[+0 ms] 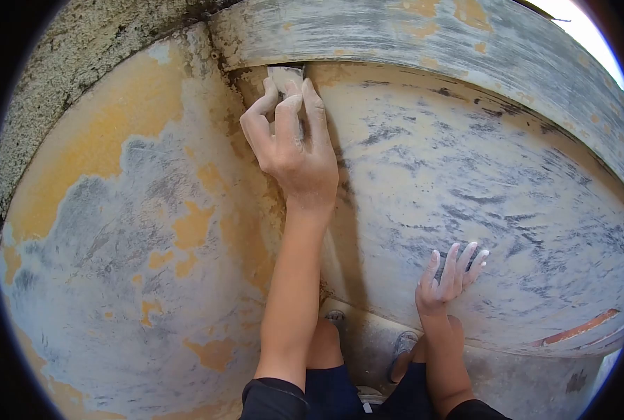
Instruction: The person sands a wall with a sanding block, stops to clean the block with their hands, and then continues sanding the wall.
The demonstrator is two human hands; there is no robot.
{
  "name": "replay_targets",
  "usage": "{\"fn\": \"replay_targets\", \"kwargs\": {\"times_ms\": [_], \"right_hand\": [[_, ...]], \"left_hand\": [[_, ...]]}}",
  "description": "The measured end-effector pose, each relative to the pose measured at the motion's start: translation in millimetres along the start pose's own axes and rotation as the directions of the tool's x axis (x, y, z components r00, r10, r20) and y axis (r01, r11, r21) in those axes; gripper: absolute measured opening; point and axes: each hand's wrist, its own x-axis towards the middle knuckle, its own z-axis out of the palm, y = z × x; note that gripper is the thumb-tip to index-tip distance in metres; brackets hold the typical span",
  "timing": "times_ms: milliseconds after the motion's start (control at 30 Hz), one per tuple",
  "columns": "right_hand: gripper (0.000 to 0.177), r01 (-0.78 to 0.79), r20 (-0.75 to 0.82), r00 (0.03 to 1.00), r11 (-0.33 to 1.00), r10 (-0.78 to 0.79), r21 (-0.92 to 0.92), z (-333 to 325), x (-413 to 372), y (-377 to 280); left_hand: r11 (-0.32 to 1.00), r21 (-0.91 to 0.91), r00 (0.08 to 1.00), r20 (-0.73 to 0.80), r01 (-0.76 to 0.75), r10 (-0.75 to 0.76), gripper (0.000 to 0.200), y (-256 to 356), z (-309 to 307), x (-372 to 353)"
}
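My left hand [294, 136] reaches up to the top corner of a scuffed, pale panel [424, 189]. Its dusty fingers pinch a small folded piece of sandpaper [284, 73], whitened with powder and dark at one edge. The sandpaper presses in just under the grey-streaked upper rim [368, 35], close to the seam with the left panel [151, 210]. Lower down on the right, my right hand [449, 278] holds nothing. Its powder-white fingers are spread and curve upward, overlapping the lower part of the pale panel in this view.
Yellow patches show through the grey on the left panel. A rough concrete wall [60, 77] borders it at upper left. An orange-red streak [579, 327] marks the pale panel's lower right. My sandalled foot [401, 353] stands on the concrete floor [508, 367] below.
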Motion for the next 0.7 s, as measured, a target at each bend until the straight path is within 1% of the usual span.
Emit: {"fn": "replay_targets", "kwargs": {"times_ms": [133,167,200,233,300,333,367,433,467,500,567,600,633,700], "right_hand": [[0.042,0.014,0.012,1.000,1.000,-0.014,-0.012,2,-3,4],[0.042,0.018,0.006,1.000,1.000,-0.018,-0.016,2,-4,4],[0.042,0.021,-0.004,1.000,1.000,-0.021,-0.020,3,-3,3],[0.042,0.022,-0.009,1.000,1.000,-0.023,-0.018,4,-2,2],[0.044,0.004,0.020,1.000,1.000,-0.004,-0.021,-1,0,0],[0.044,0.003,0.019,1.000,1.000,-0.003,-0.020,-5,5,-3],[0.044,-0.009,0.006,1.000,1.000,0.009,0.010,-11,16,-8],[0.045,-0.014,0.002,1.000,0.999,0.014,0.037,-23,39,-12],[0.045,0.008,-0.035,0.999,1.000,-0.007,0.024,-26,55,-13],[0.046,0.020,-0.080,0.997,1.000,-0.019,0.009,-27,70,-15],[0.045,0.021,-0.102,0.995,1.000,-0.021,0.001,-27,100,-18],[0.044,0.032,-0.116,0.993,0.999,-0.032,0.002,-26,108,-19],[0.044,0.035,-0.124,0.992,0.999,-0.034,0.004,-22,113,-21],[0.043,0.060,-0.085,0.995,0.998,-0.060,-0.004,-16,115,-23]], "left_hand": [[0.999,-0.011,0.999,-0.031,0.043,-0.044,0.007,10,-8,-32],[0.999,-0.017,0.999,0.011,0.043,-0.043,0.007,15,-18,-52],[0.999,-0.025,0.998,0.050,0.040,-0.039,0.007,19,-23,-57],[0.999,-0.025,0.998,0.045,0.037,-0.036,0.007,16,-22,-56],[1.000,0.013,0.998,0.066,-0.022,0.021,0.008,13,-20,-43],[1.000,-0.011,0.999,0.034,-0.024,0.025,0.007,8,-12,-28],[0.999,-0.019,0.999,0.031,-0.030,0.031,0.007,5,-4,-13],[0.999,0.036,1.000,-0.016,-0.010,0.011,0.006,3,2,4],[1.000,0.004,1.000,-0.022,0.022,-0.022,0.005,2,3,0],[1.000,-0.005,1.000,-0.023,0.017,-0.017,0.005,3,3,-7],[0.999,-0.021,0.999,0.005,0.047,-0.047,0.011,12,-7,-28],[0.998,0.019,0.997,0.033,0.062,-0.063,0.006,22,-16,-38],[0.998,0.018,0.998,0.026,0.058,-0.059,0.006,20,-18,-41],[0.997,-0.038,0.996,0.073,0.062,-0.060,0.006,19,-20,-43]]}}
